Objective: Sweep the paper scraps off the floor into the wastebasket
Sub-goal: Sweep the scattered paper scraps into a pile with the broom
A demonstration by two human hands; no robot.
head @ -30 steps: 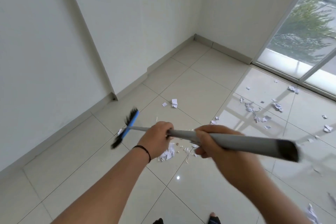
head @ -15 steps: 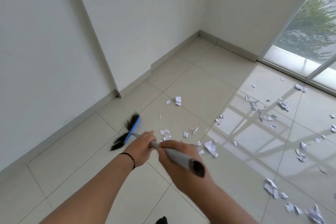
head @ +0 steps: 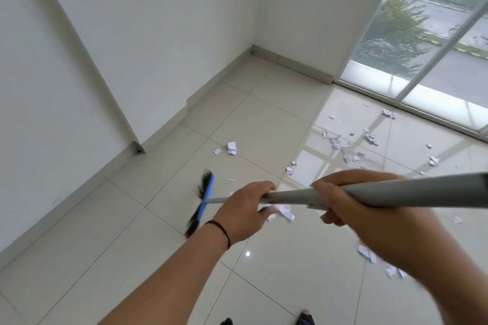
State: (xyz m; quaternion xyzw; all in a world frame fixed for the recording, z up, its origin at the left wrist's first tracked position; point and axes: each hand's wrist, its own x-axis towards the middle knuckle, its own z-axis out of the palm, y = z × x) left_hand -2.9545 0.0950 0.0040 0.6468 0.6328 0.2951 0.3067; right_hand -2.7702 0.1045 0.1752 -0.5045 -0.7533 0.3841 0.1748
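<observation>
A broom with a grey handle (head: 396,194) and a blue head with black bristles (head: 202,203) stretches across the view, its head over the tiles at the left. My left hand (head: 243,212) grips the handle lower down, and my right hand (head: 351,198) grips it higher up. White paper scraps lie scattered on the floor: two pieces (head: 231,148) ahead, a cluster (head: 340,144) near the window, a few (head: 284,212) under the handle, and more (head: 368,254) at the lower right. No wastebasket is in view.
White walls with a grey skirting board (head: 169,129) run along the left and far side. A floor-to-ceiling window (head: 422,42) fills the upper right. Glossy beige floor tiles (head: 264,126) stretch ahead. My feet (head: 306,320) show at the bottom edge.
The broom handle has swung out to the right and the head has shifted right and forward over the tiles. My right hand moved up and right along with the handle.
</observation>
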